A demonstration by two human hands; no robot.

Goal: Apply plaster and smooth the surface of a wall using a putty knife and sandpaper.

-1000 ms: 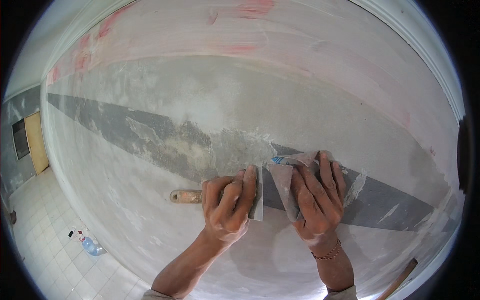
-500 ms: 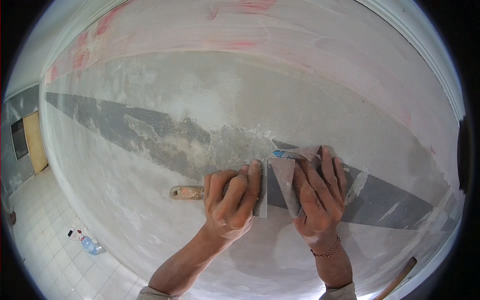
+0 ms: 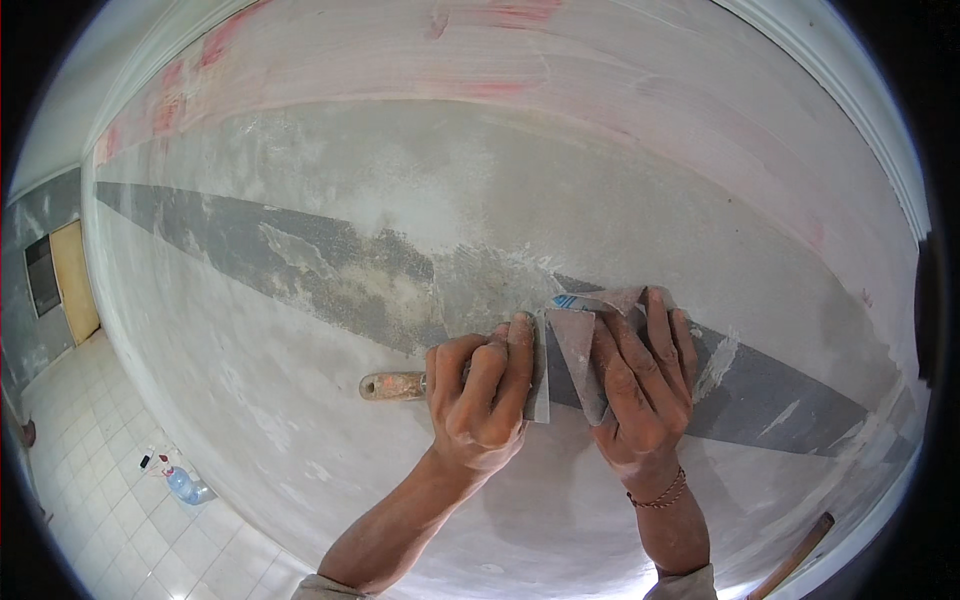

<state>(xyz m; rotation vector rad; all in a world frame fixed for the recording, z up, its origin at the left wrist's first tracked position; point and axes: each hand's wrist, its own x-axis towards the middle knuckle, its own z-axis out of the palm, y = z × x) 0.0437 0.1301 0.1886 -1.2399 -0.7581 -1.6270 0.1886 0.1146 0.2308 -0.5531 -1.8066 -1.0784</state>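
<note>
Forearms [image 3: 405, 525]: angled up from lower edge
Left hand [image 3: 480, 390]: curled, clamped on scraper [image 3: 392, 386]
Right hand [image 3: 645, 385]: pointing upward, gripping folded sandpaper [image 3: 576, 345] against wall [image 3: 620, 200]

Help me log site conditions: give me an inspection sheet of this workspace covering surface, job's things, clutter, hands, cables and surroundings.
Surface: pale grey, patchy wall, reddish smears higher up; dark grey painted band across it, worn and scuffed in places.
Job's things: flat-bladed scraper with a worn brown handle; folded greyish-pink sheet with a blue printed mark.
Clutter: bluish clear plastic bottle and small black object, both on the floor.
Hands: left hand grips the scraper; right hand holds the sheet, its thumb hidden.
Cables: nothing seen.
Surroundings: pale tiled floor and upright tan panel at left; brown rod at lower right.
</note>
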